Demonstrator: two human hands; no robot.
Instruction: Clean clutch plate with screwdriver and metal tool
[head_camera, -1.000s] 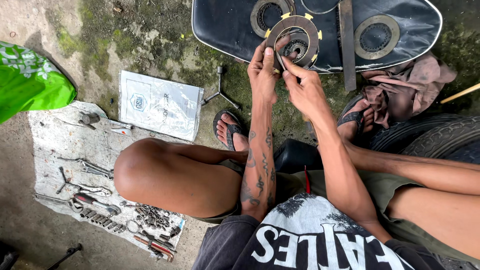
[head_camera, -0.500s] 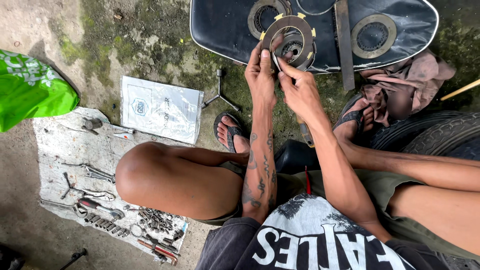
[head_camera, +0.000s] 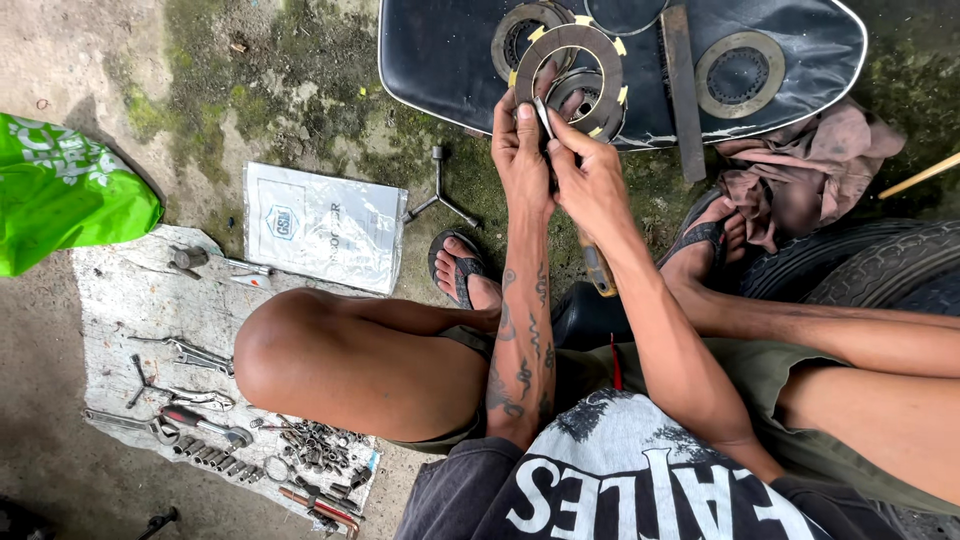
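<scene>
In the upper middle of the frame, I see my left hand (head_camera: 520, 150) and right hand (head_camera: 590, 175) both gripping a ring-shaped friction plate (head_camera: 572, 45) over the upturned black seat (head_camera: 800, 40); two more plates (head_camera: 738, 72) lie there untouched.

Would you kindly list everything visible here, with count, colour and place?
ring disc: one, dark with yellow tabs, held in both hands over the seat
seat: one, black, top, lying on the ground
discs on seat: at least two, grey-brown, on the seat
flat bar: one, grey, across the seat
rag: one, brownish, right of the seat
tyre: one, black, right
Y-wrench: one, grey, on the ground
packet: one, white, left of centre
bag: one, green, far left
cloth: one, pale, lower left, bearing wrenches and sockets
sandals: two, dark, on the feet
left hand: gripping the disc
right hand: gripping the disc
</scene>
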